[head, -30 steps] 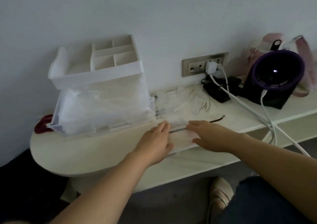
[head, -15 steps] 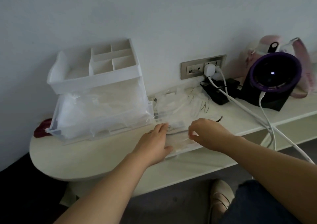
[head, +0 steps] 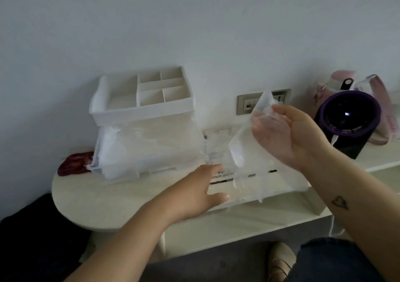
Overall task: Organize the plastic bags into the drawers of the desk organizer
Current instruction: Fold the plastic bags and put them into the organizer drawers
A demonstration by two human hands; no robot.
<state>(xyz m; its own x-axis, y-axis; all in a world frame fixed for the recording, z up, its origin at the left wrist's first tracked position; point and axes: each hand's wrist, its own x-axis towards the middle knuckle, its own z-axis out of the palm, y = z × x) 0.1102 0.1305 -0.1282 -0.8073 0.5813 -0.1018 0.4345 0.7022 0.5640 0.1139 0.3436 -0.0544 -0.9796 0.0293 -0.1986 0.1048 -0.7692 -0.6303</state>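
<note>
Right hand [head: 287, 134] is now up off the surface [head: 97, 201], lifting one clear plastic bag [head: 242, 143] that was lying flat in the pile half a second ago. The bag is hanging tilted in the air in front of the wall socket [head: 245, 105], above the remaining pile of bags [head: 266, 184]. Its grip is holding the bag, with the thumb over the upper edge and the fingers showing through the plastic behind it. Left hand [head: 194, 193] is staying low, grip wide, fingers straight and pressing flat on the near-left end of the pile. Desk organizer [head: 142, 108] is sitting left of the pile by the wall, its lower drawer [head: 149, 152] standing pulled out and stuffed with clear bags. Dark red item [head: 73, 165] is lying beside the organizer's left corner. Purple-rimmed black device [head: 348, 117] is sitting at the right, with a pink bottle [head: 344, 77] just behind it.
</note>
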